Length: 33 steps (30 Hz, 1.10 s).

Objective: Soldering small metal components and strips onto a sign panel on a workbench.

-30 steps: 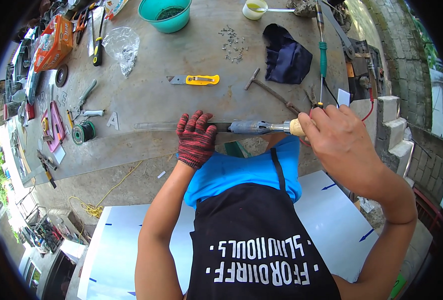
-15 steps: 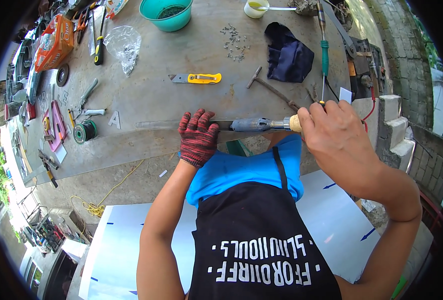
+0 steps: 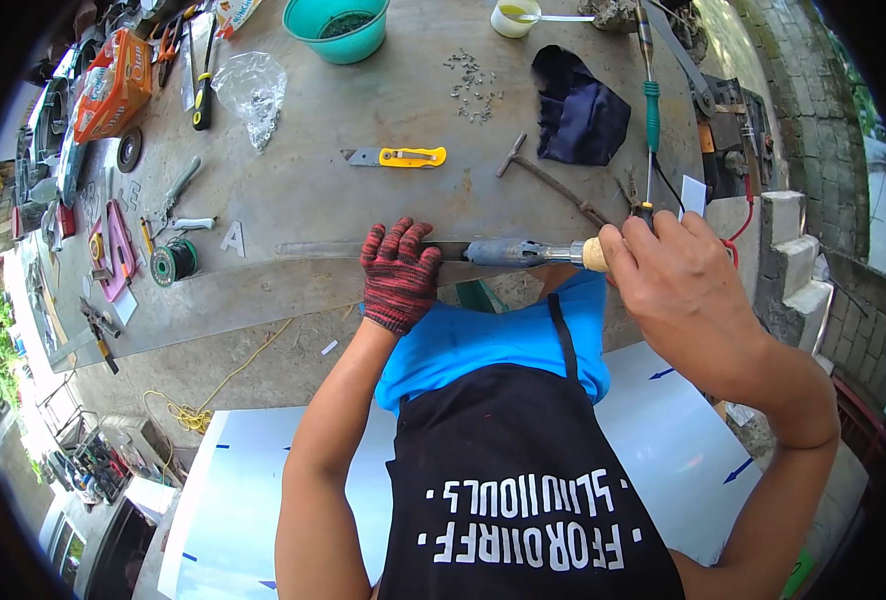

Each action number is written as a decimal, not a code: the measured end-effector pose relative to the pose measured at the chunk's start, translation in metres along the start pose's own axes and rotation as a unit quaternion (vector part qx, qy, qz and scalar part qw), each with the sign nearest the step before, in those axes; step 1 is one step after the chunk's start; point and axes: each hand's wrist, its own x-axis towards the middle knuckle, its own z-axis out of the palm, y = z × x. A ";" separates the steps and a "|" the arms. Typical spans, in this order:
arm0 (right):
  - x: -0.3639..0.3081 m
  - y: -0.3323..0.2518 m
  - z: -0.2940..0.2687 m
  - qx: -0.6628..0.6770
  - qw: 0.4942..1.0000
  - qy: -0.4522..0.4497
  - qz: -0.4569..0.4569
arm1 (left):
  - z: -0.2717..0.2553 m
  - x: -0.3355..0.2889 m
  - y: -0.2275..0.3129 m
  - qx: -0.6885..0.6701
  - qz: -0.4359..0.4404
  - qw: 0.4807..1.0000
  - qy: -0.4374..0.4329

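My left hand (image 3: 400,276), in a red-and-black knit glove, lies flat across a long narrow strip (image 3: 313,249) near the table's front edge, fingers stretched and slightly apart. The strip looks clear or grey and runs out to the left of the glove. My bare right hand (image 3: 668,265) is closed round the pale wooden handle (image 3: 594,254) of a tool with a metal collar and a thick blue-grey barrel (image 3: 503,252). Its barrel points left along the table edge, and its dark tip ends close beside the glove. Whether the tip touches the strip, I cannot tell.
On the metal table (image 3: 293,190) lie a yellow utility knife (image 3: 412,157), a T-shaped rod (image 3: 553,180), a dark cloth (image 3: 581,110), scattered rivets (image 3: 473,85) and a wire spool (image 3: 173,261). A green bowl (image 3: 338,30) stands at the far side. A green-handled tool (image 3: 651,115) lies beyond my right hand.
The view has shifted very slightly. My right hand and the wooden-handled tool have barely moved; my left hand stays on the strip.
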 end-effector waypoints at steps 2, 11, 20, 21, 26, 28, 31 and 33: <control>0.000 0.001 0.000 0.002 1.000 -0.006 0.000 | 0.001 0.000 -0.001 0.004 0.002 1.000 -0.002; -0.002 0.008 -0.006 0.020 1.000 -0.023 0.006 | 0.000 -0.001 -0.001 0.000 -0.002 1.000 -0.008; -0.006 0.012 -0.018 0.059 0.997 -0.031 0.028 | -0.002 0.001 0.001 0.009 -0.005 1.000 -0.010; -0.007 0.013 -0.020 0.060 0.997 -0.037 0.030 | -0.002 0.000 0.000 0.009 -0.005 1.000 -0.009; -0.010 0.016 -0.028 0.077 0.990 -0.103 0.058 | 0.001 -0.002 -0.001 0.007 0.002 1.000 -0.004; -0.010 0.014 -0.023 0.044 0.998 -0.041 0.030 | 0.001 -0.001 0.000 0.005 0.001 1.000 -0.006; -0.008 0.006 -0.015 0.031 0.999 -0.033 0.013 | -0.002 -0.002 0.000 0.005 -0.003 1.000 -0.006; -0.007 0.000 -0.010 0.010 0.999 -0.036 0.008 | -0.001 0.000 0.000 0.000 -0.002 1.000 -0.006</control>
